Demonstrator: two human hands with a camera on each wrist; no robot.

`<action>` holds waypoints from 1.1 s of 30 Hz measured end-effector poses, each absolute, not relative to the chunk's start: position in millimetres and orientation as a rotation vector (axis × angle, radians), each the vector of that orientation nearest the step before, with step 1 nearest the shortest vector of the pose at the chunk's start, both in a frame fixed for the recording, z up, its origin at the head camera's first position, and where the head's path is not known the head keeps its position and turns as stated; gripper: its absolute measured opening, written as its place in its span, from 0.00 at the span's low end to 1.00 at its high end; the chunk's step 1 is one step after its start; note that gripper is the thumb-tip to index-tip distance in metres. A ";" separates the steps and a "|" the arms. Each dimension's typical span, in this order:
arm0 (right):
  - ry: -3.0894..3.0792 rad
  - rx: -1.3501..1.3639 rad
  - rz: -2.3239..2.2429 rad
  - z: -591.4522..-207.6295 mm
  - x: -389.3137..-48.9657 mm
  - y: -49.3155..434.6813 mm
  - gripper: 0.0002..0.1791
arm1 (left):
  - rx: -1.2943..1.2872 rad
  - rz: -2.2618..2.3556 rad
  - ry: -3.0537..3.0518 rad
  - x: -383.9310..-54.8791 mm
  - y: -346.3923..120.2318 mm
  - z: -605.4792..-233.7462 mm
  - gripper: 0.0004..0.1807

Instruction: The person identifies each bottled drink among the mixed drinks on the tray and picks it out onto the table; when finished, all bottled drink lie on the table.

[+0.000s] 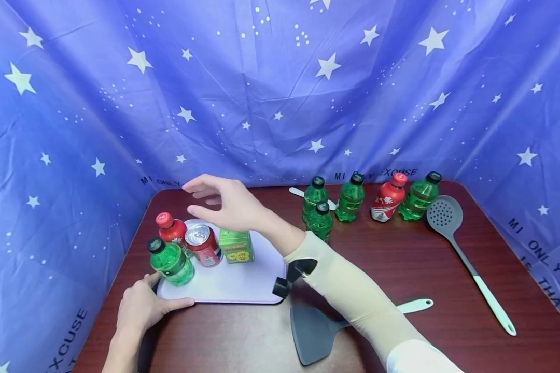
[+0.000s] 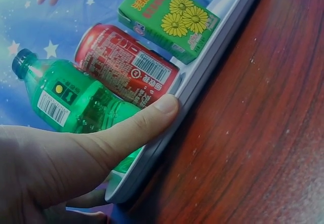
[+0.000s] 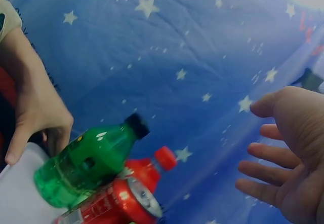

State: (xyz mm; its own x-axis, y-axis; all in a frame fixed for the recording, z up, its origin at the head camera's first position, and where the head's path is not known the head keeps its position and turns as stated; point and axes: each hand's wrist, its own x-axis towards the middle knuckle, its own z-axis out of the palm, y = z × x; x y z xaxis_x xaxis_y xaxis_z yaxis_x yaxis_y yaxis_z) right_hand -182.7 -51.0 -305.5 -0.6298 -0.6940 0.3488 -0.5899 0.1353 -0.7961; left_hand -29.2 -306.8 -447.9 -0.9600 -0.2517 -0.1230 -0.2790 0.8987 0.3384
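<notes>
My left hand (image 1: 140,305) holds the near left corner of a white tray (image 1: 242,287), its thumb (image 2: 147,117) lying along the rim and the other fingers partly hidden at the corner. On the tray stand a green soda bottle (image 1: 171,263), a red bottle (image 1: 170,228), a red soda can (image 1: 204,247) and a green drink carton (image 1: 236,245) printed with yellow flowers. My right hand (image 1: 228,202) is in the air above the tray's far side, fingers loosely bent and holding nothing. In the right wrist view its palm faces the can and bottles from a distance.
Several green bottles (image 1: 350,199) and another red bottle (image 1: 388,199) stand at the back right, near a white utensil handle (image 1: 296,191). A grey skimmer (image 1: 445,215) lies at the right. A grey spatula (image 1: 312,334) lies under my right forearm. A starry blue curtain (image 1: 280,77) surrounds the table.
</notes>
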 end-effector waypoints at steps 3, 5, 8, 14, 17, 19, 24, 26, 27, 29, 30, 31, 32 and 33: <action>2.296 -1.291 -1.462 -312.7 -189.5 -66.9 0.24 | -0.429 0.560 2.968 -28.4 -307.4 -448.1 0.72; 2.305 -1.287 -1.407 -319.1 -194.0 -76.6 0.26 | -0.435 0.559 2.965 -27.6 -308.0 -448.2 0.72; 2.308 -1.291 -1.337 -328.9 -200.4 -88.4 0.30 | -0.443 0.552 2.968 -26.9 -308.7 -448.4 0.72; 2.391 -1.279 -1.188 -346.0 -211.7 -97.6 0.34 | -0.432 0.551 2.972 -29.6 -307.5 -448.7 0.72; 2.426 -1.269 -1.130 -352.5 -214.8 -99.4 0.35 | -0.426 0.545 2.979 -30.2 -307.2 -449.0 0.72; 2.439 -1.277 -1.087 -356.5 -216.1 -101.8 0.36 | -0.423 0.543 2.984 -30.0 -307.6 -449.3 0.72; 2.425 -1.311 -0.982 -365.2 -216.3 -112.3 0.38 | -0.435 0.536 2.983 -29.3 -308.8 -448.8 0.72; 2.414 -1.318 -0.956 -367.3 -215.7 -116.9 0.38 | -0.438 0.533 2.986 -29.3 -308.7 -448.5 0.72; 2.409 -1.320 -0.947 -368.1 -215.6 -119.0 0.38 | -0.436 0.533 2.990 -29.5 -308.5 -448.4 0.72; 2.407 -1.329 -0.918 -369.1 -215.0 -122.2 0.38 | -0.426 0.534 2.998 -29.7 -307.8 -448.6 0.72; 2.407 -1.341 -0.900 -369.6 -215.0 -123.5 0.38 | -0.424 0.537 3.001 -29.6 -307.5 -448.8 0.72; 2.410 -1.361 -0.877 -370.1 -215.0 -124.8 0.37 | -0.422 0.535 3.003 -29.2 -307.2 -449.0 0.72; 2.408 -1.369 -0.864 -370.6 -215.0 -125.9 0.37 | -0.420 0.534 3.005 -29.0 -307.0 -449.3 0.71; 2.407 -1.375 -0.855 -371.0 -214.9 -126.8 0.36 | -0.417 0.532 3.008 -28.6 -307.0 -449.5 0.71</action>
State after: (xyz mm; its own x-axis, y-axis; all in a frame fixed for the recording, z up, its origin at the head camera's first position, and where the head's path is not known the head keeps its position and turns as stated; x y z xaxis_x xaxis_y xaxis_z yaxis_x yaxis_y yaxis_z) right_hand -214.9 -126.8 -371.0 -0.5285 -0.8454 0.0773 -0.7049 0.3863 -0.5949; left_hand -28.6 -307.0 -449.5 -0.9617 -0.2536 -0.1039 -0.2738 0.9039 0.3286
